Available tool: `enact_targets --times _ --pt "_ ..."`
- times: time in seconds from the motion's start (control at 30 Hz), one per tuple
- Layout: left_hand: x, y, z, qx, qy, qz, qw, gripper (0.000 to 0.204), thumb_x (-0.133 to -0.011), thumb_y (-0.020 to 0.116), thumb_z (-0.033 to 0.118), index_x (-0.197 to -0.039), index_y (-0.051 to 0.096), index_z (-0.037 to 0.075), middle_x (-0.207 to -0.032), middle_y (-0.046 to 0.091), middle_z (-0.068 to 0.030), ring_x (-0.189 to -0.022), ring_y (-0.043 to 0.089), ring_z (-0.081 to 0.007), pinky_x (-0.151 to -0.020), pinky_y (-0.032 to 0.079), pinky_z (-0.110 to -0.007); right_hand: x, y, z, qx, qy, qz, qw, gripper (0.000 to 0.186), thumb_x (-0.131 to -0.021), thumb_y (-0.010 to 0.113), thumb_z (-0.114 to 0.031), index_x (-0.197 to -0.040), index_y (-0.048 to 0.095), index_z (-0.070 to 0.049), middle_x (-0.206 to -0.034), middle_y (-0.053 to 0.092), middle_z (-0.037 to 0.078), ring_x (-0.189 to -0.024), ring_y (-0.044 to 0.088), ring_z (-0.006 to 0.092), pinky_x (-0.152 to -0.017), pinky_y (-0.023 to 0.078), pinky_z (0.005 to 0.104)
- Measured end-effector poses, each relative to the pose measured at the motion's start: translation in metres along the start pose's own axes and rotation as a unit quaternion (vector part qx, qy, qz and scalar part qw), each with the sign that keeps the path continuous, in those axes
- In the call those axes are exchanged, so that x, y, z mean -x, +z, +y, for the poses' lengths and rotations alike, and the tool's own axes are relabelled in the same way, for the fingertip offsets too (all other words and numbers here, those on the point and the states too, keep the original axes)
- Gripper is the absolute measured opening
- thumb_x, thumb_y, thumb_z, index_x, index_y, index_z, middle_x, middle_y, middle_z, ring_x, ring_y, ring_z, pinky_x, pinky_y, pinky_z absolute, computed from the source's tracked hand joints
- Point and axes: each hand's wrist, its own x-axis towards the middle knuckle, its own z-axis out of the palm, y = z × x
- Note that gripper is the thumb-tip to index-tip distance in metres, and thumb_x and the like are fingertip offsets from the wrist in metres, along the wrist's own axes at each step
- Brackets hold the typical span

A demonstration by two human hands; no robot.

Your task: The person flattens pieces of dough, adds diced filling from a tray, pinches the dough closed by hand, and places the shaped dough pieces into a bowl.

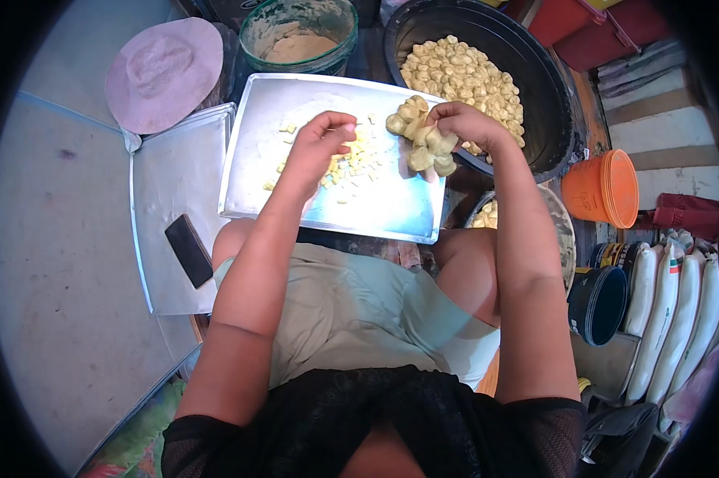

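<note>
A shiny metal tray [252, 167] lies in front of my lap, with small pale-yellow cubes [348, 164] scattered over its middle. Above the cubes is my left hand [318, 151], its thumb and fingertips pinched together; whatever is between them is too small to make out. My right hand [467, 127] grips a clump of yellowish dough balls [429, 143] stuck together, over the tray's right side. Beyond that hand, a large black tub [544, 119] holds many similar dough balls [463, 76].
A green bucket [252, 44] with tan powder stands behind the tray. To the left are a pink hat [164, 72], another metal tray [164, 199] and a phone [189, 251]. At right are an orange bucket [602, 190], a dark bucket [597, 307] and several white sacks [654, 319].
</note>
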Motion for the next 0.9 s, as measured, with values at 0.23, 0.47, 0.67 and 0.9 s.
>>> enact_targets --times 0.23,0.47,0.67,0.9 --pt "0.011 0.044 -0.014 0.078 -0.013 -0.058 0.995 0.068 -0.083 0.069 0.024 -0.140 0.033 0.011 -0.138 0.038 -0.0075 -0.123 0.040 -0.0195 -0.102 0.034 -0.031 0.012 0.019 -0.022 -0.219 -0.221 -0.123 0.942 0.031 -0.070 0.050 -0.002 -0.099 0.060 -0.005 -0.094 0.059 0.002 -0.082 0.056 0.0083 -0.069 0.046 0.0200" --pt "0.008 0.038 -0.022 0.292 -0.019 -0.115 0.949 0.061 -0.079 0.067 0.001 -0.129 0.034 0.012 -0.122 0.048 -0.0119 -0.108 0.056 -0.0230 -0.079 0.053 -0.037 0.012 0.034 -0.042 -0.269 -0.250 -0.110 0.924 0.030 -0.069 0.051 -0.005 -0.098 0.058 -0.003 -0.095 0.060 0.005 -0.090 0.058 0.0150 -0.083 0.047 0.0269" --pt "0.003 0.021 -0.010 0.318 -0.011 -0.023 0.948 0.048 -0.076 0.052 -0.004 -0.120 0.039 0.007 -0.114 0.054 -0.0160 -0.096 0.061 -0.0313 -0.076 0.054 -0.040 0.002 0.004 -0.021 -0.433 -0.358 -0.042 0.826 0.030 -0.070 0.046 -0.003 -0.098 0.056 -0.005 -0.099 0.061 0.010 -0.094 0.060 0.0212 -0.084 0.050 0.0312" --pt "-0.006 -0.008 -0.005 0.374 0.024 -0.014 0.927 0.036 -0.088 0.053 0.026 -0.116 0.051 0.004 -0.107 0.059 -0.0154 -0.084 0.059 -0.0245 -0.073 0.048 -0.035 -0.017 0.043 0.003 0.154 -0.018 -0.112 0.982 0.030 -0.073 0.061 -0.011 -0.103 0.061 -0.008 -0.103 0.059 0.005 -0.091 0.058 0.0164 -0.077 0.049 0.0319"
